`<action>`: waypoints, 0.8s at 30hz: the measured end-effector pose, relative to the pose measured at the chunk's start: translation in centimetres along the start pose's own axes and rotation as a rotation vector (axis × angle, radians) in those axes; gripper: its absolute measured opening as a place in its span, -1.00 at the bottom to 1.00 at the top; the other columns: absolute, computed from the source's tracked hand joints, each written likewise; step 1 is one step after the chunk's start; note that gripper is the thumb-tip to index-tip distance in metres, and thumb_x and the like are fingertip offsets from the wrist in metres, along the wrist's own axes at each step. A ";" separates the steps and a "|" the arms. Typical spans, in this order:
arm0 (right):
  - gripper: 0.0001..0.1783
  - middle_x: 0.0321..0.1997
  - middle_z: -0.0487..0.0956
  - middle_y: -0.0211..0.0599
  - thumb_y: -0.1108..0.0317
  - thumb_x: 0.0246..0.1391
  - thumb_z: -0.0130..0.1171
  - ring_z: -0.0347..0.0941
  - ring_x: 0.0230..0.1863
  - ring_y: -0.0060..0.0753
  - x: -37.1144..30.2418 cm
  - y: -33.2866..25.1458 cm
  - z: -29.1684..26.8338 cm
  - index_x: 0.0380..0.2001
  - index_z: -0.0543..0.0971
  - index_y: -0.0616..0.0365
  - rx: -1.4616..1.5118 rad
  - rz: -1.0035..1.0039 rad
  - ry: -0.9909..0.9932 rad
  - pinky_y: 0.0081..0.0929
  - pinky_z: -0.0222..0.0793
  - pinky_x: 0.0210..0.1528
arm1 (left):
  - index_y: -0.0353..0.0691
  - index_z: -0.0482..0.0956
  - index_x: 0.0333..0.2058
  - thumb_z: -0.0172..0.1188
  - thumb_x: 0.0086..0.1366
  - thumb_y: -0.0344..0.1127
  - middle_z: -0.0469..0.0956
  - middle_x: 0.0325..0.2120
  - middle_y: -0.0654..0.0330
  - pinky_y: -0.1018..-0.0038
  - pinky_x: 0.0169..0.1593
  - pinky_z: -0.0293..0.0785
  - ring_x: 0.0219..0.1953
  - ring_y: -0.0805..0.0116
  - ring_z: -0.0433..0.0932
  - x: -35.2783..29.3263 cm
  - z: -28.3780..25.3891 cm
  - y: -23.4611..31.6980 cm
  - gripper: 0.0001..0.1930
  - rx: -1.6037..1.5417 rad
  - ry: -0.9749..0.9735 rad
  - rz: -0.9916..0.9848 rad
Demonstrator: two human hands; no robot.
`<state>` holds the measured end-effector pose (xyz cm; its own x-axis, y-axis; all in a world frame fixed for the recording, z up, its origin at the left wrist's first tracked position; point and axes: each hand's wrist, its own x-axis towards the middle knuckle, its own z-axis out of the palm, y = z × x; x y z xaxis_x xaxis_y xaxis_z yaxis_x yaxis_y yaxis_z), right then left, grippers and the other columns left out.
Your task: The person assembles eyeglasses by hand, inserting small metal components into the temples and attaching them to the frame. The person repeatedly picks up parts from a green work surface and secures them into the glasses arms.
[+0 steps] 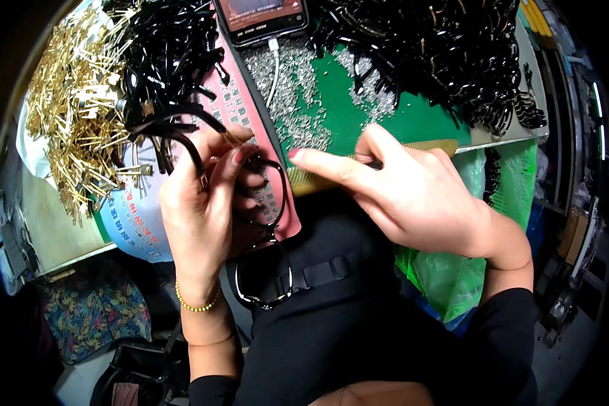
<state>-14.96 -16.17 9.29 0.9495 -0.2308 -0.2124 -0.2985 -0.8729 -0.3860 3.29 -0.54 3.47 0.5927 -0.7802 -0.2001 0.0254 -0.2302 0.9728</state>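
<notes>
My left hand (206,183) is closed around an eyeglass frame (282,196), pinching it near one hinge. The black rims hang below the fingers, over my dark-clothed lap. Dark curved temples (176,125) stick out on the left side of that hand. My right hand (413,189) is just right of the frame, its long finger pointing at the pinched hinge and the other fingers bent. A small gap separates its red-nailed fingertip from the left hand. Anything between the right fingers is hidden or too small to make out. Small silver metal pieces (298,101) are scattered beyond the hands.
Gold-coloured metal parts (78,101) are heaped at the left, with black temples (162,54) alongside. Another large black pile (446,54) fills the far right. A phone (264,20) with a white cable lies at the back. Green plastic (453,277) hangs off the right table edge.
</notes>
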 end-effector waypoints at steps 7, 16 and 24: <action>-0.28 -0.31 0.43 -0.26 0.46 0.01 0.20 0.57 -0.37 -0.29 1.8 0.0 1.0 0.27 0.49 -0.39 -0.098 -0.137 -0.034 -0.36 0.41 -0.57 | -0.32 0.52 0.00 0.06 0.46 -0.56 0.68 -0.26 0.15 0.71 -0.42 0.55 -0.34 0.54 0.67 0.1 -0.1 0.0 -0.81 -0.086 0.001 0.001; -0.31 -0.31 0.43 -0.25 0.43 0.02 0.19 0.57 -0.40 -0.26 2.2 -0.2 0.7 0.26 0.49 -0.37 -0.095 -0.122 -0.074 -0.33 0.39 -0.60 | -0.35 0.59 -0.24 0.13 0.32 -0.64 0.68 -0.35 0.11 0.50 -0.34 0.56 -0.44 0.35 0.68 0.4 -0.2 -1.5 -0.89 0.374 -0.013 0.401; -0.34 -0.32 0.43 -0.26 0.42 0.03 0.18 0.57 -0.42 -0.25 2.3 0.1 0.9 0.24 0.51 -0.35 -0.119 -0.130 -0.045 -0.34 0.42 -0.58 | -0.32 0.60 -0.23 0.18 0.24 -0.66 0.68 -0.31 0.07 0.37 -0.26 0.60 -0.31 0.18 0.70 0.5 -0.3 -2.0 -0.84 0.489 0.013 0.598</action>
<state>-12.87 -16.41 7.98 0.9733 -0.0954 -0.2088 -0.1574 -0.9394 -0.3046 3.77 -0.35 1.42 0.4032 -0.8464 0.3479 -0.6590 -0.0048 0.7521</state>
